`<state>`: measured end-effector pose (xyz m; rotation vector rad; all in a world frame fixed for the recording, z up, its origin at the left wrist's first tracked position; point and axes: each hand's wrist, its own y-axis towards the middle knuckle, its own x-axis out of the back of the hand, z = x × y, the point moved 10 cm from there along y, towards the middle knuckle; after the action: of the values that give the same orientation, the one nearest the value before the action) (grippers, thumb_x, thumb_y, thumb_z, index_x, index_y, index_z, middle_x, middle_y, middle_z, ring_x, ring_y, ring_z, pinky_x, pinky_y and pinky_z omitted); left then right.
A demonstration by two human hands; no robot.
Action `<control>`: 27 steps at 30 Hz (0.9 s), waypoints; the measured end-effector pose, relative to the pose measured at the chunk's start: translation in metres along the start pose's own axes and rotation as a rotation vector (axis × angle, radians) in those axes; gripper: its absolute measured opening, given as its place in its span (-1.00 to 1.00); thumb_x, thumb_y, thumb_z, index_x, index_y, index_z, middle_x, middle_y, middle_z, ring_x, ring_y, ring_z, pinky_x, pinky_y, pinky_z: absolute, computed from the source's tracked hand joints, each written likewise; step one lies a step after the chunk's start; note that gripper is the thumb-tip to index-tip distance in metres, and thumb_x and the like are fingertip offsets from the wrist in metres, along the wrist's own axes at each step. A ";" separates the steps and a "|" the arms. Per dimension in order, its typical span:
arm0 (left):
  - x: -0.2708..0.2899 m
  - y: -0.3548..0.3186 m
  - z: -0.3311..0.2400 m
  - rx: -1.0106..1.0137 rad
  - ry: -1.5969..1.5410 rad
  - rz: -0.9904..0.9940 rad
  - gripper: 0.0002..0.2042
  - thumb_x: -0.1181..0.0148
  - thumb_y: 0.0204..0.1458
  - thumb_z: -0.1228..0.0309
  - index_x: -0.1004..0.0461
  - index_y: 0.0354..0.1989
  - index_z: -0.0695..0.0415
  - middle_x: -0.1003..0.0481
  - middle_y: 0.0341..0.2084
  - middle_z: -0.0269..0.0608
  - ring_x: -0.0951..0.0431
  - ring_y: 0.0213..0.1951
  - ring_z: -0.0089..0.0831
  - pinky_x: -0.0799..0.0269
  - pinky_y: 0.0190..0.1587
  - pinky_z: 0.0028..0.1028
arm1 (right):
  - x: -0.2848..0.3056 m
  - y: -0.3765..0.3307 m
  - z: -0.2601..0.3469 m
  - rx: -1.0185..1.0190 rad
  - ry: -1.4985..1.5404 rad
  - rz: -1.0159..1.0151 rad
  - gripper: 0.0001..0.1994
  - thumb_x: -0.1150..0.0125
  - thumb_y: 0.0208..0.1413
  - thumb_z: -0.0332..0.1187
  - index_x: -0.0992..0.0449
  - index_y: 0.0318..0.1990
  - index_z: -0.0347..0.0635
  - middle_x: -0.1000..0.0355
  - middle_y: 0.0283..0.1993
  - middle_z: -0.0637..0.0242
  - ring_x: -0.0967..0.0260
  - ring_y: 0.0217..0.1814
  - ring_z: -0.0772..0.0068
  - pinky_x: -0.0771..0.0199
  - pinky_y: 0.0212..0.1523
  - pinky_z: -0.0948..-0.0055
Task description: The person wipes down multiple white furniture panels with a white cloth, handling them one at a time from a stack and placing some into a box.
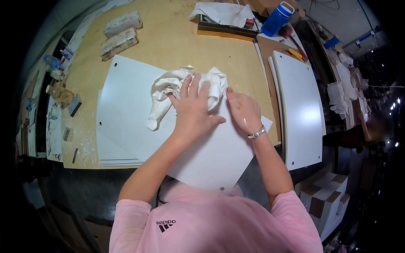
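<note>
Left hand (193, 110) flat, open on white rag (168, 90); right hand (244, 110) open, palm down on white panel (126, 105)

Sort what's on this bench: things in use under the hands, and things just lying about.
In use: white rag under left hand; white panel steadied by right hand.

Lying about: blue bottle, two blocks, stacked panels, yellow tool.

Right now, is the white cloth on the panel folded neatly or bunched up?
Bunched up. The white cloth lies crumpled in loose folds on the white panel, one end trailing down, with the left hand pressed flat on it.
</note>
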<state>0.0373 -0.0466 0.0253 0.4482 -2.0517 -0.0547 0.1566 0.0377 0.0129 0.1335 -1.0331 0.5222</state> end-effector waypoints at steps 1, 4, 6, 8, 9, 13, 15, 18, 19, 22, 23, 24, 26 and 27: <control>0.002 -0.002 -0.005 0.000 -0.010 -0.013 -0.23 -0.46 -0.28 0.34 -0.28 0.22 0.09 -0.10 0.34 -0.08 0.04 0.40 -0.05 0.09 0.16 0.39 | 0.001 0.000 0.001 0.002 0.012 -0.001 -0.28 0.39 0.31 0.19 -0.53 -0.51 -0.25 -0.47 -0.47 -0.03 -0.40 -0.33 -0.17 -0.32 -0.27 0.02; -0.004 -0.010 -0.007 -0.047 -0.019 -0.033 -0.27 -0.39 -0.28 0.37 -0.30 0.21 0.12 -0.13 0.32 -0.04 -0.04 0.38 -0.01 0.08 0.16 0.33 | -0.004 0.003 -0.004 0.011 0.033 -0.003 -0.27 0.40 0.30 0.19 -0.52 -0.52 -0.25 -0.46 -0.48 -0.04 -0.39 -0.34 -0.17 -0.32 -0.27 0.02; -0.012 -0.020 0.003 -0.145 -0.047 -0.040 -0.27 -0.36 -0.31 0.37 -0.31 0.20 0.13 -0.16 0.31 -0.01 -0.09 0.35 0.02 0.07 0.18 0.29 | -0.006 0.006 -0.008 0.002 0.034 0.013 -0.27 0.40 0.30 0.20 -0.51 -0.53 -0.25 -0.45 -0.48 -0.04 -0.38 -0.35 -0.17 -0.32 -0.27 0.03; -0.018 -0.044 -0.002 -0.236 -0.111 0.025 -0.25 -0.32 -0.38 0.39 -0.33 0.19 0.11 -0.24 0.26 0.02 -0.19 0.32 0.03 0.04 0.22 0.23 | -0.011 0.008 -0.009 -0.027 0.029 0.049 -0.26 0.41 0.30 0.20 -0.50 -0.54 -0.26 -0.45 -0.49 -0.04 -0.38 -0.35 -0.17 -0.32 -0.28 0.03; -0.028 -0.067 -0.022 -0.380 -0.141 0.116 -0.26 -0.31 -0.38 0.40 -0.35 0.18 0.08 -0.25 0.27 -0.02 -0.19 0.33 -0.03 0.02 0.22 0.22 | -0.013 0.011 -0.011 -0.022 0.024 0.031 -0.27 0.38 0.30 0.20 -0.49 -0.55 -0.26 -0.44 -0.49 -0.04 -0.38 -0.36 -0.17 -0.31 -0.28 0.03; -0.043 -0.165 -0.030 -0.712 -0.300 0.404 -0.38 -0.30 -0.37 0.41 -0.48 0.06 -0.03 -0.35 0.24 -0.21 -0.24 0.34 -0.25 -0.02 0.27 0.16 | -0.027 0.021 -0.019 0.017 0.065 -0.011 -0.33 0.21 0.23 0.18 -0.42 -0.62 -0.28 -0.40 -0.54 -0.03 -0.35 -0.41 -0.14 -0.29 -0.31 0.04; -0.024 -0.185 0.044 -0.521 -0.263 0.354 -0.44 -0.34 -0.30 0.38 -0.50 0.04 -0.05 -0.38 0.19 -0.21 -0.24 0.34 -0.26 -0.01 0.30 0.13 | -0.030 0.026 -0.028 0.003 0.087 -0.010 -0.36 0.10 0.17 0.17 -0.38 -0.65 -0.29 -0.37 -0.58 -0.02 -0.32 -0.46 -0.09 -0.27 -0.34 0.06; 0.066 -0.202 0.204 0.102 -0.040 -0.123 -0.69 -0.31 -0.09 0.40 -0.58 -0.10 0.09 -0.51 0.01 -0.06 -0.47 0.07 -0.07 -0.27 0.19 -0.11 | -0.033 0.030 -0.044 -0.040 0.108 0.019 -0.38 -0.05 0.06 0.18 -0.32 -0.67 -0.30 -0.29 -0.65 0.04 -0.22 -0.55 0.04 -0.21 -0.42 0.14; 0.102 -0.222 0.248 0.286 0.044 -0.311 -0.67 -0.29 -0.11 0.49 -0.55 -0.09 0.21 -0.56 -0.16 -0.05 -0.56 -0.09 -0.12 -0.43 0.02 -0.25 | -0.037 0.031 -0.044 -0.032 0.098 0.032 -0.38 -0.06 0.06 0.18 -0.31 -0.67 -0.30 -0.29 -0.65 0.04 -0.22 -0.55 0.04 -0.21 -0.43 0.14; 0.132 -0.281 0.297 0.757 -0.279 -0.398 -0.68 -0.22 -0.09 0.56 -0.52 -0.10 0.33 -0.56 -0.36 -0.12 -0.58 -0.34 -0.42 -0.49 -0.28 -0.46 | -0.044 0.038 -0.043 -0.020 0.072 0.062 -0.38 -0.07 0.04 0.18 -0.32 -0.66 -0.30 -0.29 -0.63 0.03 -0.23 -0.55 0.05 -0.21 -0.43 0.13; 0.126 -0.273 0.269 0.743 -0.398 -0.414 -0.68 -0.22 -0.09 0.57 -0.51 -0.10 0.35 -0.55 -0.42 -0.16 -0.56 -0.39 -0.51 -0.48 -0.34 -0.50 | -0.047 0.039 -0.044 -0.026 0.059 0.070 -0.39 -0.08 0.03 0.17 -0.32 -0.66 -0.30 -0.30 -0.62 0.02 -0.24 -0.54 0.05 -0.22 -0.43 0.13; 0.102 -0.263 0.244 0.966 -0.505 -0.269 -0.67 -0.28 -0.09 0.53 -0.51 -0.11 0.36 -0.56 -0.40 -0.20 -0.55 -0.36 -0.56 -0.49 -0.32 -0.48 | -0.050 0.040 -0.047 -0.036 0.041 0.075 -0.39 -0.09 0.02 0.17 -0.32 -0.65 -0.31 -0.31 -0.61 0.02 -0.25 -0.53 0.04 -0.22 -0.42 0.12; 0.096 -0.216 0.173 0.536 -0.121 -0.248 -0.55 -0.45 -0.20 0.36 -0.52 -0.09 0.23 -0.57 -0.27 -0.05 -0.60 -0.25 -0.23 -0.50 -0.17 -0.32 | -0.052 0.041 -0.049 -0.038 0.045 0.066 -0.40 -0.11 0.01 0.17 -0.33 -0.65 -0.31 -0.33 -0.60 0.00 -0.27 -0.52 0.03 -0.23 -0.41 0.12; 0.085 -0.202 0.145 0.349 0.090 -0.250 -0.45 -0.51 -0.29 0.27 -0.49 -0.04 0.14 -0.50 -0.08 0.00 -0.52 -0.08 -0.07 -0.46 -0.05 -0.23 | -0.053 0.041 -0.048 -0.037 0.051 0.066 -0.40 -0.11 0.00 0.17 -0.34 -0.64 -0.31 -0.33 -0.59 -0.01 -0.28 -0.51 0.02 -0.24 -0.41 0.11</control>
<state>-0.0640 -0.2838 -0.0219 0.9061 -1.9106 0.1732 0.1536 0.0711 -0.0625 0.0535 -0.9996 0.5637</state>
